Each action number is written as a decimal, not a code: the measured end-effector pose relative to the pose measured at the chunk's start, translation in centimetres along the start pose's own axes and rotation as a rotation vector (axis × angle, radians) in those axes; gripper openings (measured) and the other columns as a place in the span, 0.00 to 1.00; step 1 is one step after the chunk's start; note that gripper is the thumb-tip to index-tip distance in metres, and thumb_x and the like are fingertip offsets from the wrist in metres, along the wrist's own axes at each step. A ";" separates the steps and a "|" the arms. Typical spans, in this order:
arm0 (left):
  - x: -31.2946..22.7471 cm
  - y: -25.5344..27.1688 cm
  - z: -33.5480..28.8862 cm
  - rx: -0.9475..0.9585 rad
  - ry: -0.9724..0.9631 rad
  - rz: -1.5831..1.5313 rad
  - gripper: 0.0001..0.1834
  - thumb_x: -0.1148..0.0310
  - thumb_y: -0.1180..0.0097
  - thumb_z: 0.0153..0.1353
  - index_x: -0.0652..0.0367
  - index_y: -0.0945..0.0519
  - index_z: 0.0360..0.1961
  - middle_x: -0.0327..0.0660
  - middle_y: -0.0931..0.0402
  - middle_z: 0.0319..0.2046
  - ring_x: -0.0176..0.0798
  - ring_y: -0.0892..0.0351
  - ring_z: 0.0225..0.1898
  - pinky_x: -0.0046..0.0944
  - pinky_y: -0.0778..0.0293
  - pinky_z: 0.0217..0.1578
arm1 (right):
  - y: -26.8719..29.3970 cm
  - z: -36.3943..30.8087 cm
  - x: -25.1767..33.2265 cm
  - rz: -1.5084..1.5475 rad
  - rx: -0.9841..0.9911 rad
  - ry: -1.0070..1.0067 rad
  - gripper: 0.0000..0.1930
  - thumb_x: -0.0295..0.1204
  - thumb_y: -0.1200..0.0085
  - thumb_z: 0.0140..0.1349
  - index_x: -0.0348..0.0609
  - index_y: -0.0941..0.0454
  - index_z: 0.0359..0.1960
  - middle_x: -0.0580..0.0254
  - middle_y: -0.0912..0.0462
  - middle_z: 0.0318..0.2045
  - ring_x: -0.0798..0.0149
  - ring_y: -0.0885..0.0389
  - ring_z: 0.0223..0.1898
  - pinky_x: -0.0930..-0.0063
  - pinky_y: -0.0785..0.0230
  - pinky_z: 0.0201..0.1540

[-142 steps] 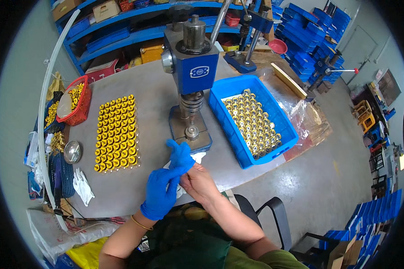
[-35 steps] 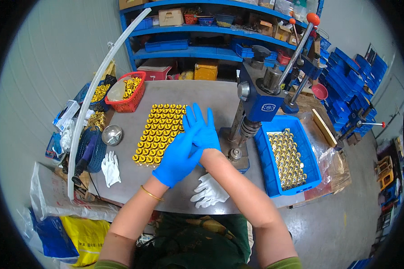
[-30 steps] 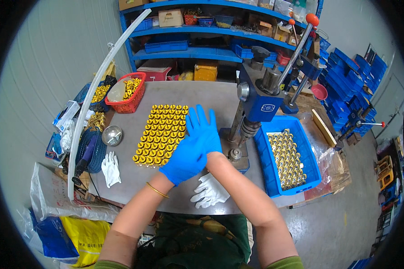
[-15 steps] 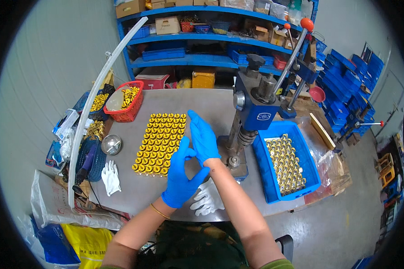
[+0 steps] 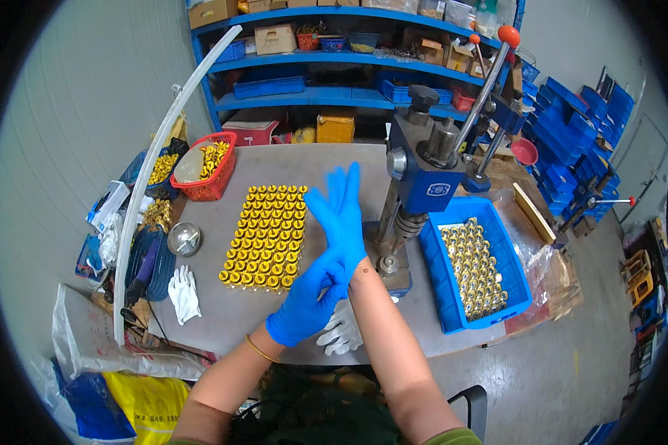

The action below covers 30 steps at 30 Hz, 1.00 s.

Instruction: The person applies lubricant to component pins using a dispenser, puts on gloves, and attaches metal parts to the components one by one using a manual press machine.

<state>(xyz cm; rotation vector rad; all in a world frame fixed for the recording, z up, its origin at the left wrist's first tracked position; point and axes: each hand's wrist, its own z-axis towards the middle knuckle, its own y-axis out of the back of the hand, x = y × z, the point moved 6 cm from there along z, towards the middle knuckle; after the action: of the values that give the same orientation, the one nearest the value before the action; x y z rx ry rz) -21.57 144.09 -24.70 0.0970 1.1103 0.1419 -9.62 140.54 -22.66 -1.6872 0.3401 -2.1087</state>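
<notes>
Thin blue gloves cover both of my hands. My right hand [image 5: 343, 222] is held up over the table with its fingers spread, the fingertips slightly blurred. My left hand [image 5: 306, 302] closes on the cuff of the right glove at the wrist. Left of them stands a block of yellow-topped brass-coloured fittings [image 5: 266, 237] in close rows. Under my hands lies a white fabric glove [image 5: 340, 335], partly hidden. Just beyond the right hand is a blue lever press [image 5: 427, 182] with a metal column and a red-knobbed handle.
A blue bin [image 5: 513, 285] of metal fittings sits right of the press. On the left are a red basket [image 5: 226, 174] of yellow parts, a metal bowl [image 5: 184, 239] and another white glove [image 5: 184, 295]. A bent pale strip [image 5: 152, 170] arches above the left side. Blue shelves [image 5: 326, 96] stand behind.
My left hand has moved onto the right wrist and closed on the glove cuff. The right hand has turned and risen, and its fingers have spread.
</notes>
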 end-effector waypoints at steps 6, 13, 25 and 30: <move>-2.9 0.8 0.0 -0.273 -0.314 0.335 0.20 0.78 0.36 0.52 0.61 0.29 0.46 0.46 0.26 0.41 0.43 0.26 0.44 0.40 0.29 0.46 | -1.4 -1.5 4.1 0.883 0.525 -0.239 0.33 0.51 0.62 0.68 0.47 0.46 0.69 0.50 0.33 0.62 0.57 0.33 0.59 0.62 0.44 0.63; -4.2 0.3 -0.3 -0.323 -0.423 0.420 0.22 0.80 0.43 0.55 0.63 0.33 0.51 0.44 0.27 0.35 0.42 0.27 0.41 0.44 0.33 0.50 | -1.2 -1.3 5.7 0.965 0.526 -0.209 0.39 0.57 0.63 0.65 0.43 0.50 0.70 0.52 0.44 0.68 0.54 0.45 0.69 0.53 0.55 0.69; -7.2 -1.3 -3.0 -0.083 -0.364 0.364 0.29 0.75 0.42 0.56 0.73 0.35 0.58 0.41 0.28 0.25 0.38 0.27 0.27 0.39 0.29 0.31 | -1.8 -3.1 7.8 0.025 0.513 -0.114 0.42 0.48 0.49 0.61 0.38 0.53 0.69 0.46 0.47 0.68 0.52 0.43 0.67 0.62 0.48 0.66; -8.3 0.5 -1.4 0.002 -0.402 0.723 0.24 0.74 0.39 0.52 0.67 0.28 0.52 0.46 0.23 0.32 0.54 0.23 0.32 0.46 0.27 0.34 | -2.1 -2.3 6.8 -0.799 0.301 0.697 0.46 0.41 0.43 0.52 0.40 0.52 0.70 0.41 0.51 0.69 0.42 0.52 0.70 0.43 0.60 0.68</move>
<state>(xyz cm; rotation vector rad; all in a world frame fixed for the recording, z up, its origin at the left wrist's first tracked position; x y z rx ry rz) -26.44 143.29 -17.88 0.5065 0.6322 0.7350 -13.44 139.09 -16.35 -0.9247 -0.5410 -3.0891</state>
